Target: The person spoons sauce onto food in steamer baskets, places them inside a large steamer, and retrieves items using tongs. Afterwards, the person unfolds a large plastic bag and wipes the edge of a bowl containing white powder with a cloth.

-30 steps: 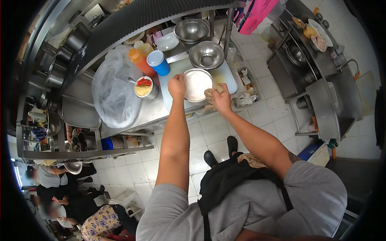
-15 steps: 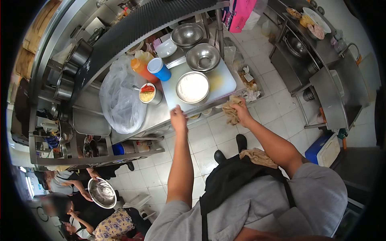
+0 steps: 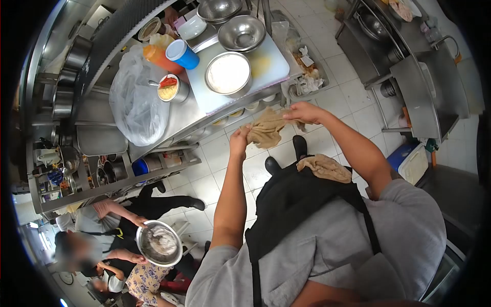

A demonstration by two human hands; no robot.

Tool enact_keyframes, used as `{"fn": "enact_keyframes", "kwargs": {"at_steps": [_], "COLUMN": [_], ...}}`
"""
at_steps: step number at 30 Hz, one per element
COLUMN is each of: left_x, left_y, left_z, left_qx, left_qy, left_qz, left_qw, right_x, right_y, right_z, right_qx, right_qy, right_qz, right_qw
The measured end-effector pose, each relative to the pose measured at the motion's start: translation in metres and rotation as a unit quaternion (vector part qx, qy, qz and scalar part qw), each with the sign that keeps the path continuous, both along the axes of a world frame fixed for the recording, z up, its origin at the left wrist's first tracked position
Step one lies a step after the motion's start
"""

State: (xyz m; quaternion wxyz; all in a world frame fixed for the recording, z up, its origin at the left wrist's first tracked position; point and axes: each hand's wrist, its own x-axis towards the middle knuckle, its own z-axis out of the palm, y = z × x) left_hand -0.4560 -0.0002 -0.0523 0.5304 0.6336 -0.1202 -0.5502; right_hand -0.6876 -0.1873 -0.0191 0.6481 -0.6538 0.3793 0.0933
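Note:
A tan cloth point(image 3: 267, 128) is stretched between my two hands, over the floor in front of the counter. My left hand point(image 3: 239, 141) pinches its left end, and my right hand point(image 3: 305, 112) grips the right end. Beyond the cloth, a metal bowl of white powder point(image 3: 228, 74) stands on the white cutting board point(image 3: 276, 65). A second tan cloth point(image 3: 325, 169) hangs at the waist of my black apron point(image 3: 296, 204).
Left of the board are a blue-lidded container point(image 3: 183, 54), an orange bottle point(image 3: 159, 57), a tin with yellow and red food point(image 3: 169, 88) and a plastic bag point(image 3: 137, 97). An empty metal bowl point(image 3: 241, 34) sits behind. At lower left, a co-worker holds a metal bowl point(image 3: 159, 243).
My left hand has moved to the cloth and taken hold of its other end, so it is now spread between both hands. The co-worker with the bowl has come closer.

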Motion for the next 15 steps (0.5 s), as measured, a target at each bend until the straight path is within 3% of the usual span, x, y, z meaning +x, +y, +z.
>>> {"fn": "enact_keyframes", "kwargs": {"at_steps": [2, 3, 5, 7, 11, 14, 15], "left_x": [0.0, -0.003, -0.009, -0.012, -0.019, -0.044, -0.069], "left_y": [-0.003, -0.006, -0.01, -0.016, -0.033, -0.053, -0.066], "left_z": [-0.012, -0.005, -0.004, -0.017, -0.024, -0.049, -0.023], "left_qx": [-0.057, -0.085, -0.055, -0.04, 0.027, 0.071, 0.091], "left_qy": [0.115, 0.172, 0.14, 0.103, 0.14, 0.196, 0.197], "left_qz": [0.063, 0.093, 0.122, 0.145, 0.116, 0.09, 0.068], "left_qw": [0.99, 0.977, 0.981, 0.983, 0.983, 0.974, 0.974], "right_x": [-0.016, -0.021, -0.028, -0.039, -0.059, -0.068, -0.064], "right_y": [-0.008, -0.007, -0.006, -0.007, -0.012, 0.004, 0.011], "right_z": [-0.016, -0.026, -0.036, -0.038, -0.028, 0.011, 0.008], "right_qx": [0.18, 0.206, 0.255, 0.229, 0.185, 0.294, 0.239], "right_qy": [-0.065, -0.084, -0.121, -0.128, -0.107, -0.265, -0.252], "right_qz": [-0.07, -0.106, -0.177, -0.192, -0.166, -0.266, -0.251], "right_qw": [0.979, 0.969, 0.943, 0.946, 0.963, 0.879, 0.904]}}
